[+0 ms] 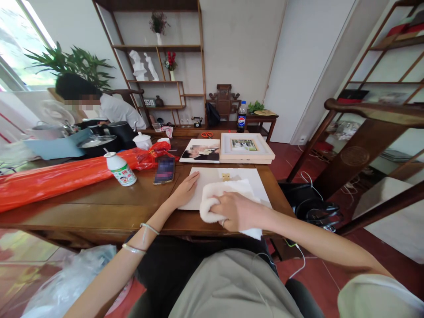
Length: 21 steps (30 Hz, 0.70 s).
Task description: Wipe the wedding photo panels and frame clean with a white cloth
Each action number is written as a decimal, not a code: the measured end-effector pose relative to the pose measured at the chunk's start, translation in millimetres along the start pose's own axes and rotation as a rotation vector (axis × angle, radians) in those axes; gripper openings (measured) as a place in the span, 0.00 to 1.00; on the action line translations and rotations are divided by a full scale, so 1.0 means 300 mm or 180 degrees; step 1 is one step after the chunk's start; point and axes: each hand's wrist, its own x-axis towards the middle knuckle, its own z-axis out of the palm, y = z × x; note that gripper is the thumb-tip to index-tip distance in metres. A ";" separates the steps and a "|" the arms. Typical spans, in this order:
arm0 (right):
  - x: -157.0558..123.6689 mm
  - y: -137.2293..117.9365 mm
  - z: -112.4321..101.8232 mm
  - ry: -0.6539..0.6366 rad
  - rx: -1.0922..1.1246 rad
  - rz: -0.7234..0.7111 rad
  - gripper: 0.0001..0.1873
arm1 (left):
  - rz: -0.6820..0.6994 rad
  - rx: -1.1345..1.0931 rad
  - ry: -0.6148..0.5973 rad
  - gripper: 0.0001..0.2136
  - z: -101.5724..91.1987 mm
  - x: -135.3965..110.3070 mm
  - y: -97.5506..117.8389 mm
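A flat white panel (pixel 202 187) lies near the front edge of the wooden table, with a small gold-coloured fitting (pixel 225 176) on it. My left hand (pixel 186 189) rests on the panel's left side, its fingers stretched out and holding nothing. In my right hand (pixel 233 210) is a fluffy white cloth (pixel 212 194), bunched under the fingers and pressed onto the panel. Part of the cloth spreads out to the right and hangs past the panel's near edge. What lies beneath it is hidden.
Behind the panel lie a photo print (pixel 200 151) and a framed picture (pixel 247 148), with a cola bottle (pixel 241 117) beyond. To the left are a phone (pixel 164 171), a white bottle (pixel 121 169) and a red plastic-wrapped bundle (pixel 66 176). Another person (pixel 115 108) sits at the far left.
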 end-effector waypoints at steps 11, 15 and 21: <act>0.354 0.327 0.011 0.0668 0.0111 0.0809 0.16 | 0.0018 -0.0033 0.0012 0.23 0.001 0.002 -0.006; 0.460 0.332 0.021 0.0655 0.0179 0.0654 0.16 | 0.0062 -0.0029 0.0060 0.22 -0.005 0.004 0.004; 0.468 0.343 0.021 0.0620 0.0059 0.0503 0.16 | 0.0050 -0.0045 0.0055 0.22 -0.008 0.006 0.008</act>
